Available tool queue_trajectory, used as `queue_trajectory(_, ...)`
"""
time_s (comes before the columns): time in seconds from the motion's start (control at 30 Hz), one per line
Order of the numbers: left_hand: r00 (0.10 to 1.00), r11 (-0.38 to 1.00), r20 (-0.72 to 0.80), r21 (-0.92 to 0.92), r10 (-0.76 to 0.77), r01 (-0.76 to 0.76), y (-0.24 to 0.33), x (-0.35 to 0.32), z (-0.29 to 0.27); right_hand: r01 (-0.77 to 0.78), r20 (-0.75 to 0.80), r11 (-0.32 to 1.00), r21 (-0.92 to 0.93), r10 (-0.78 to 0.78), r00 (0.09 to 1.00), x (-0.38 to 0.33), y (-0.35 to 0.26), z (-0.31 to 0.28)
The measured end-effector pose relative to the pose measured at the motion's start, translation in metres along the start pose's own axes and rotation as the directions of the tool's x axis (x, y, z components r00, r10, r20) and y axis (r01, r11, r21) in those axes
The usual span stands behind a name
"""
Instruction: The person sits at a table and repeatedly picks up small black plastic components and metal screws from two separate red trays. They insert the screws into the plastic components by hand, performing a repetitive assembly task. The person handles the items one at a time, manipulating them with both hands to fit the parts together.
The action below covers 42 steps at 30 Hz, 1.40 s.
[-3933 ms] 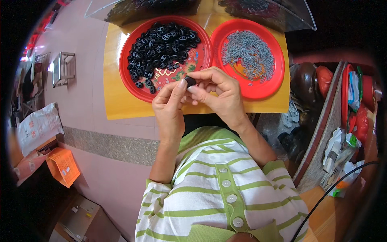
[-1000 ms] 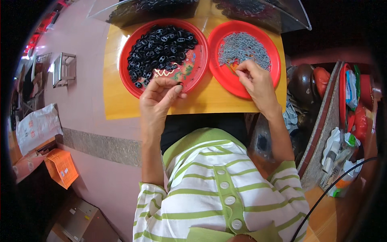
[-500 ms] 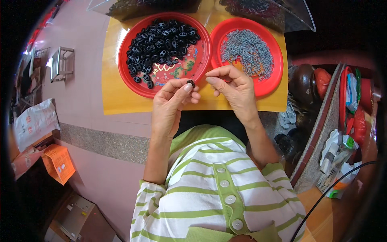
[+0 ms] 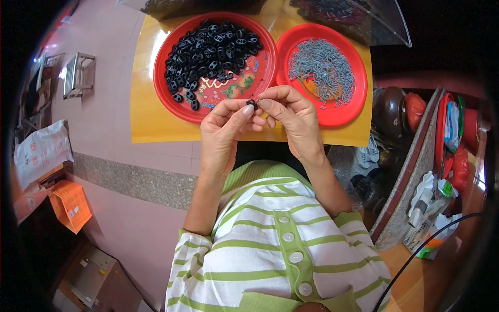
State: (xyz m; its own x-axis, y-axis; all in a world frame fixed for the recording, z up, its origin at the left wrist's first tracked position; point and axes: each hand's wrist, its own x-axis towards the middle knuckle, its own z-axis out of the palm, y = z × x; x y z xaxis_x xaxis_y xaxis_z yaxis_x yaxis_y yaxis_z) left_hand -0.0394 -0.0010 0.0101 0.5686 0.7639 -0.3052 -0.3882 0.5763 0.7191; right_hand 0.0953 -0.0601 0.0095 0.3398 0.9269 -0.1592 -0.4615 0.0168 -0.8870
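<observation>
both hands meet over the near edge of a yellow board (image 4: 150, 119), the left hand (image 4: 226, 130) and right hand (image 4: 291, 117) pinching one small black piece (image 4: 252, 104) between thumbs and fingertips, just near of two red plates. the left plate (image 4: 171, 101) carries a heap of black oval parts (image 4: 210, 52), the right plate (image 4: 348, 112) a pile of small grey pins (image 4: 322, 65). a clear plastic cover (image 4: 384, 26) lies at the far side. a green-striped white shirt (image 4: 275, 249) fills the near foreground; bags and bottles crowd the right (image 4: 431, 208).
</observation>
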Motion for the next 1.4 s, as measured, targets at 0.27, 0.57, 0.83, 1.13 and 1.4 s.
queue_trajectory(0.27, 1.000, 1.000, 0.011, 0.016, 0.020, -0.020, 0.000, 0.000, 0.001, 0.047, -0.002, 0.999, 0.009, -0.047, 0.999, 0.000, 0.004, 0.004)
queue_trajectory(0.57, 0.999, 0.999, -0.010, 0.022, 0.033, -0.032, 0.002, -0.001, 0.001, 0.030, -0.046, 1.000, -0.004, -0.030, 0.998, -0.002, 0.002, 0.008)
queue_trajectory(0.83, 0.999, 0.998, -0.011, 0.055, 0.040, -0.040, 0.003, -0.002, 0.002, 0.065, -0.051, 0.997, -0.045, -0.068, 0.996, -0.002, 0.008, 0.009)
queue_trajectory(1.13, 0.990, 0.980, -0.032, 0.148, 0.139, -0.132, -0.002, -0.001, -0.001, 0.039, -0.019, 0.999, -0.026, -0.039, 0.999, -0.003, 0.011, 0.013)
queue_trajectory(1.4, 0.995, 0.996, -0.056, 0.049, 0.082, -0.079, -0.008, -0.006, -0.012, -0.015, 0.026, 0.999, -0.033, 0.016, 1.000, -0.007, 0.013, 0.012)
